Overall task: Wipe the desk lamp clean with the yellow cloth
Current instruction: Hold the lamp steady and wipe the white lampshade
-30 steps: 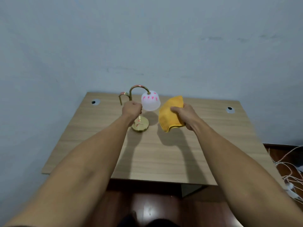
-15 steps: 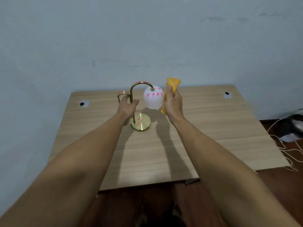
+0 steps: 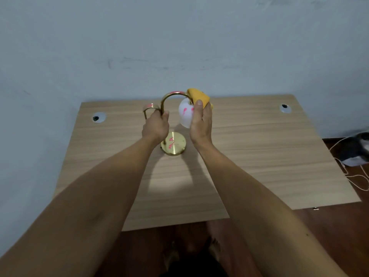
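No brand, label or readable writing shows on anything; the only markings are pink smears on the lamp.

The right hand (image 3: 200,124) grips the yellow cloth (image 3: 198,96), thumb curled over the cloth's near face and the rest of it bunched behind the palm and above the thumb tip. The cloth is pressed against the top right of the white globe shade (image 3: 185,114), where the shade meets the end of the arched brass neck (image 3: 173,94). The shade sits just left of the right palm, touching it, and carries pink smears on the side facing the camera.

The left hand (image 3: 156,127) is closed around the upright brass stem of the desk lamp (image 3: 173,144), fingers wrapped round it below the arch. A smaller brass hook (image 3: 150,107) rises just above and to the left of this fist. The round brass base (image 3: 174,143) lies below and to the right of the left hand, between the two wrists, flat on the wooden desk (image 3: 259,148), with pink smears on its top.

Further from the hands, the desk has a cable grommet (image 3: 98,117) to the left and another (image 3: 285,108) to the right. White cables (image 3: 357,176) lie on the floor beyond the desk's right edge.
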`<action>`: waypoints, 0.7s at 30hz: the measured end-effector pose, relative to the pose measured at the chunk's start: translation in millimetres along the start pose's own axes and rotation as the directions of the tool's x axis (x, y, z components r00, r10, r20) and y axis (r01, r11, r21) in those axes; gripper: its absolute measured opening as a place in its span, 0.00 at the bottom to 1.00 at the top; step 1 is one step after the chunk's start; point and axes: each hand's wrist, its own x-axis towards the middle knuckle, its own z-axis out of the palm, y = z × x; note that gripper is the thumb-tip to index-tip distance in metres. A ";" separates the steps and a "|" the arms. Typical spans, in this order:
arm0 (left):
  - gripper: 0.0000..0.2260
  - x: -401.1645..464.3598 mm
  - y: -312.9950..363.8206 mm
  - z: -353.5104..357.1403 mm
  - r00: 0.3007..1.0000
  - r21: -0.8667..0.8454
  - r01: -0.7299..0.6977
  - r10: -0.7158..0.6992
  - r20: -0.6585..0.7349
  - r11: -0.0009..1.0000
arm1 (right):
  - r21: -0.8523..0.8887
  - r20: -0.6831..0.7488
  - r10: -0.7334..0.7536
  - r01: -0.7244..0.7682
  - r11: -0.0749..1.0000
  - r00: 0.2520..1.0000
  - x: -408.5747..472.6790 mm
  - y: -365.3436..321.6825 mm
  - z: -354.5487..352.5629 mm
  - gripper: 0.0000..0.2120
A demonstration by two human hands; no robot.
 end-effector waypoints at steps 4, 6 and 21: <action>0.18 -2.3 0.8 1.9 1.000 0.044 0.012 -0.012 0.008 0.999 | 0.082 -0.025 0.062 -0.060 0.995 0.998 -3.3 -3.2 -4.1 0.16; 0.17 -2.4 3.3 0.6 1.000 0.045 0.020 -0.021 0.015 0.999 | 0.079 -0.027 0.117 -0.115 0.990 0.993 -2.2 -4.8 -4.1 0.15; 0.19 3.9 -2.2 0.9 0.997 0.012 -0.007 0.006 0.073 1.000 | -0.040 -0.067 0.013 -0.015 0.999 0.998 -11.8 6.7 -5.2 0.19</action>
